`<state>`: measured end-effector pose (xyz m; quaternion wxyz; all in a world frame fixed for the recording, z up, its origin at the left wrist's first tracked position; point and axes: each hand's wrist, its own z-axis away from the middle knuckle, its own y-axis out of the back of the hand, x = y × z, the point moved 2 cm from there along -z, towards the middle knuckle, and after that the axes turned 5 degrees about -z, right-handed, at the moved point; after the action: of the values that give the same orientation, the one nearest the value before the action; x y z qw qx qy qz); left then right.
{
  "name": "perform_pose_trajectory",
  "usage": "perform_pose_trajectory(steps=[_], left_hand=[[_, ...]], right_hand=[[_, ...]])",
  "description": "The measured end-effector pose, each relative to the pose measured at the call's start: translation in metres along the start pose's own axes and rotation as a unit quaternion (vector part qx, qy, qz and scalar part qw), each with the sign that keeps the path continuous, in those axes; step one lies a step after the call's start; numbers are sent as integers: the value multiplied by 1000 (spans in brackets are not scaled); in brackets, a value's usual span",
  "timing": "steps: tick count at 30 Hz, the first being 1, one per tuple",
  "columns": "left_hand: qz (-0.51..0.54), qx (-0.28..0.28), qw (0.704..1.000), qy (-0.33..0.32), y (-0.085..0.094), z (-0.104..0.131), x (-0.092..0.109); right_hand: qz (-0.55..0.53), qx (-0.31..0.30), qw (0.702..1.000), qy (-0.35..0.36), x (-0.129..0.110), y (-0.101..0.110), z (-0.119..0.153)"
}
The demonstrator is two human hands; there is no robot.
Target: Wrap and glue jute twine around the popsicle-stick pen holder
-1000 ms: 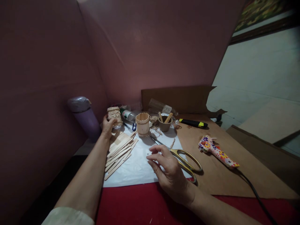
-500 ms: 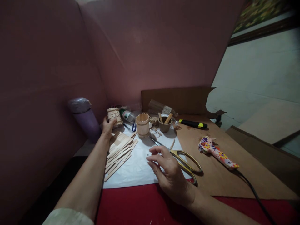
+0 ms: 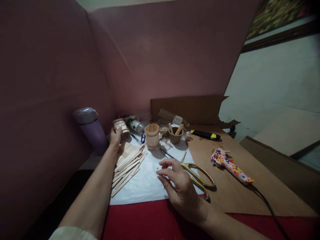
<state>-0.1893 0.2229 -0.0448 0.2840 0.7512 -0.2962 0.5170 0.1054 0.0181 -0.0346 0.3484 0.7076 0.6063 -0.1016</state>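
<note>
At the back left of the white sheet, my left hand is closed around a small craft-stick cup with pieces stuck on its side; the cup is tilted over. A second craft-stick cup, with a band of twine around it, stands upright to the right. Loose craft sticks lie in a fanned pile near my left forearm. Over the front of the sheet, my right hand hovers with curved fingers and a gap before the thumb, nothing visible between them. Gold-handled scissors lie beside it, partly hidden.
A brown pot holds a few sticks, with twine nearby. A utility knife and flower-patterned glue gun with cord rest on cardboard. Plastic bottles lie behind; a purple flask stands left.
The cup in my left hand has tipped further over. My right hand holds nearly the same pose and place. The camera view has shifted slightly.
</note>
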Motion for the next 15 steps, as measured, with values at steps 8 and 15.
perform_pose_trajectory(steps=[8,15], left_hand=[[-39,8,999,-4,1,-1,0],[-32,29,999,8,0,1,4]], right_hand=[[-1,-6,1000,-6,1,-1,0],[0,-2,1000,-4,-1,0,1]])
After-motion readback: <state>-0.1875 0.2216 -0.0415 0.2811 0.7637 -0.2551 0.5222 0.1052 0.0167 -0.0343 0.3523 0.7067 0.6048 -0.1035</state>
